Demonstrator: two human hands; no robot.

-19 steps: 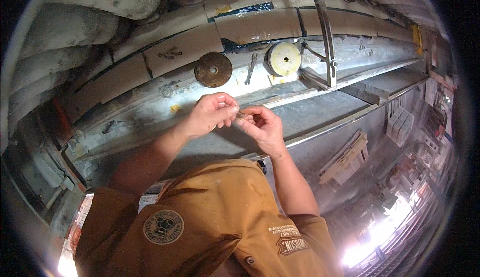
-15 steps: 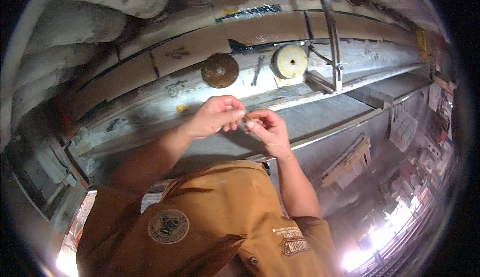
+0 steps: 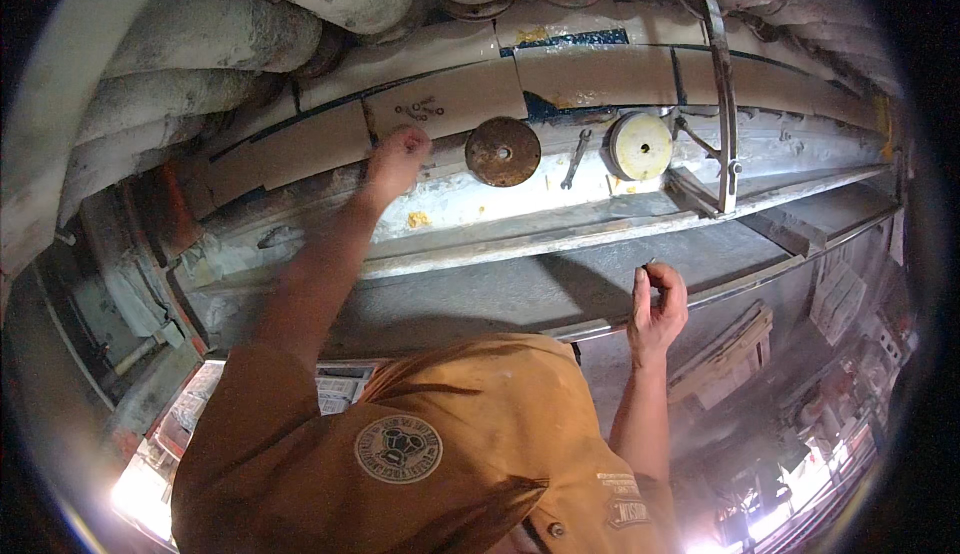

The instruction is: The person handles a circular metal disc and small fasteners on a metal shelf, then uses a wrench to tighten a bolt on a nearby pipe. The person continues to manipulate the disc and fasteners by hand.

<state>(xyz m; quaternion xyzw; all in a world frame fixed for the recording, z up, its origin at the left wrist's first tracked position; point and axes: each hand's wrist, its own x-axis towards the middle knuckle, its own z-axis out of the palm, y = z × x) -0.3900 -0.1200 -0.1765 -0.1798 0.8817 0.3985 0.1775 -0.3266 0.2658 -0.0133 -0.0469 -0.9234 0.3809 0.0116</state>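
Note:
My left hand [image 3: 399, 161] reaches over the far ledge, just below a small group of bolts and nuts [image 3: 420, 110] on a brown panel. Its fingers bend downward and their tips are hidden, so any grip there does not show. Farther right, my right hand [image 3: 660, 306] is raised over the front edge of the grey trough, thumb and forefinger pinched on a small dark piece [image 3: 650, 265] too tiny to name. A rusty round disc [image 3: 503, 152] with a centre hole lies right of my left hand. Beyond it are a wrench [image 3: 576, 159] and a pale yellow wheel [image 3: 641, 146].
An upright metal bar [image 3: 722, 104] with a bracket stands right of the yellow wheel. Thick rounded pale rolls [image 3: 210, 29] hang along the top. A metal rail [image 3: 560, 244] crosses in front of the ledge. Below right is a wooden piece [image 3: 725, 349].
My hands were together, fingering something small, and have parted. The left went up and away to the bolts and nuts; the right drew back to the right with a small piece. The view shifted.

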